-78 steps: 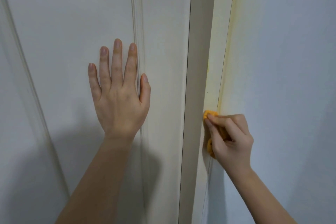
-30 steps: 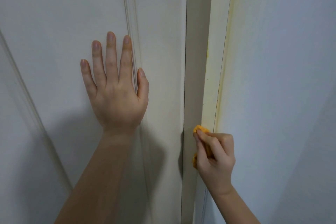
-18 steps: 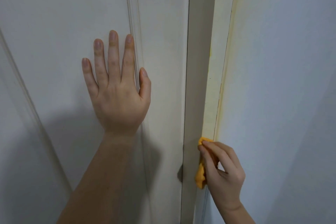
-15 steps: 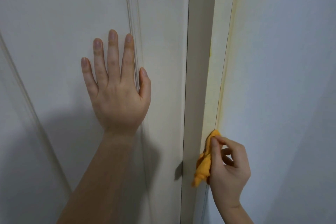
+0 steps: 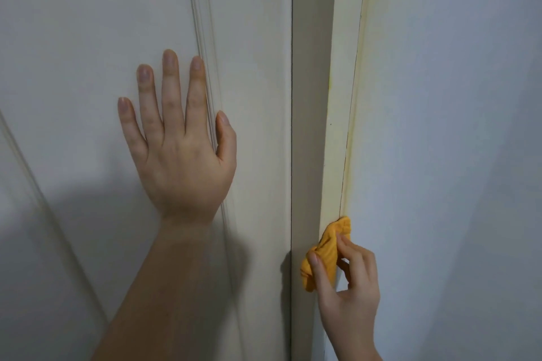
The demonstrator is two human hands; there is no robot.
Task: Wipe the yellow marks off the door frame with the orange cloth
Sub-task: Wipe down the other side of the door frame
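Note:
The cream door frame (image 5: 341, 97) runs top to bottom right of centre. Yellow marks (image 5: 353, 126) streak the seam where it meets the wall, and a fainter one shows on its left edge. My right hand (image 5: 349, 296) pinches a bunched orange cloth (image 5: 325, 252) between thumb and fingers, its top tip pressed on the seam low on the frame. My left hand (image 5: 176, 149) lies flat on the white door (image 5: 88, 38), fingers spread, holding nothing.
A pale grey-blue wall (image 5: 454, 126) fills the right side. The door has raised vertical moulding (image 5: 202, 23) beside my left hand. A dark gap (image 5: 291, 97) separates door and frame.
My right hand slid down the frame with the cloth, then shifted its grip so the cloth hangs looser and its tip sits on the seam. My left hand stayed flat on the door.

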